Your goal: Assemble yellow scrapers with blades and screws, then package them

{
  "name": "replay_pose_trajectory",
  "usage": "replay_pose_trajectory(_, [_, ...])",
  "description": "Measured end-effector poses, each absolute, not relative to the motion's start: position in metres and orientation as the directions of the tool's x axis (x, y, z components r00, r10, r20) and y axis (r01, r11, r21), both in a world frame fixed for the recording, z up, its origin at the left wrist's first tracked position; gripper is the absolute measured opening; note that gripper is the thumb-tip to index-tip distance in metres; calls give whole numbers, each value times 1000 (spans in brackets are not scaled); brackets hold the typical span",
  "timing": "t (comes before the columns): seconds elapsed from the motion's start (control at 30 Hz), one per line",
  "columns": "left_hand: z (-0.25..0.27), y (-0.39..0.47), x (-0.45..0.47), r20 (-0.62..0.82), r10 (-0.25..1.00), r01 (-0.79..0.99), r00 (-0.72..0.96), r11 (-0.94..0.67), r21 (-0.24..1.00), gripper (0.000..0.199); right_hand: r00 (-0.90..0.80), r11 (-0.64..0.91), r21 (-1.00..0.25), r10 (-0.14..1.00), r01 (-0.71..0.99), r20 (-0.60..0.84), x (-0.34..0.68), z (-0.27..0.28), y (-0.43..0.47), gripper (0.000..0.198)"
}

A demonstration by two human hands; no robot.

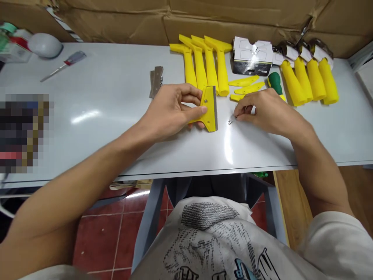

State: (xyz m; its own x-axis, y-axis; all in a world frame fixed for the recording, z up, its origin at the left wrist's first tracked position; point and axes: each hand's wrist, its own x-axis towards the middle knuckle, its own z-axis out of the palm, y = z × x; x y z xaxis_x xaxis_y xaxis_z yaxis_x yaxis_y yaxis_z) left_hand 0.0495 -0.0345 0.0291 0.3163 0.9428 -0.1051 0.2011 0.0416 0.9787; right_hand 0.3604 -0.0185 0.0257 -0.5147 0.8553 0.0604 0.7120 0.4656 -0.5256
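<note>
— First, what does the left hand [171, 109] hold?

— A yellow scraper [208, 112], shown over the middle of the desk [110, 89]. The fingers close firmly on it, with the thumb laid across the face of its head. A straight metal blade [215, 109] lines the edge facing the right hand [269, 107]. One screw head [205, 101] is visible in the upper part, a small hole in the lower.

— And the fingers of the right hand?

— They are drawn into a pinch, thumb and forefinger nearly meeting at the tips. Something small and dark shows there; whether it is gripped cannot be told. Just beside the tips lie tiny metal parts [230, 122], too small to identify.

— Which objects surround the two hands?

— Behind the scraper, four yellow T-shaped pieces [199, 66] lie in a row. Yellow strips [249, 88] lie behind the right hand, near a green handle [274, 83] and a printed box [253, 58]. Farther right, four yellow tubes [316, 81] lie side by side.

— And beyond the left hand?

— Flat metal plates [156, 79] lie just behind it; a screwdriver [64, 66] with a translucent handle lies well apart, farther left.
</note>
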Motion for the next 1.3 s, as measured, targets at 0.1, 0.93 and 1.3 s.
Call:
replay_pose_trajectory(0.1, [26,-33,48,-114,934,195,337,50,980,59,-518,467,-538,853,702,64,358,22,-17,20])
replay_pose_trajectory(0.93, [8,-47,60,187,918,131,349,-246,960,47,-423,704,-338,669,625,612,302,13,-43,25])
replay_pose_trajectory(1.3, [5,-53,57,225,911,181,346,-301,936,28,-183,533,-727,842,433,508,287,14,-55,20])
